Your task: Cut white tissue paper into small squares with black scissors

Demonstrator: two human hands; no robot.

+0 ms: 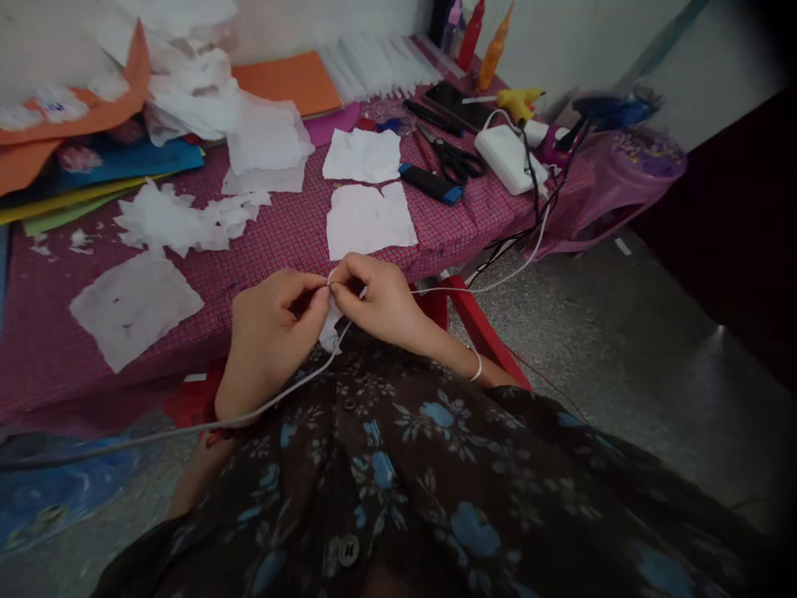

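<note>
My left hand (274,328) and my right hand (379,299) meet at the table's front edge, each pinching with thumb and forefinger. Between them is a small piece of white tissue paper (330,328), its lower end hanging below the fingertips. Exactly how the paper is folded or twisted there is hidden by the fingers. Just beyond my hands lie two torn white paper squares (370,220) on the checked cloth. Another white sheet (137,303) lies flat to the left, with a jagged pile of torn white paper (178,218) behind it.
A white cable (280,397) runs across my lap beneath my hands. Scissors (454,158), a blue-and-black cutter (431,183), a phone (457,106), a white power box (507,156) and a yellow glue gun (520,103) lie right. Coloured sheets (105,170) are stacked left; a pink stool (616,191) stands right.
</note>
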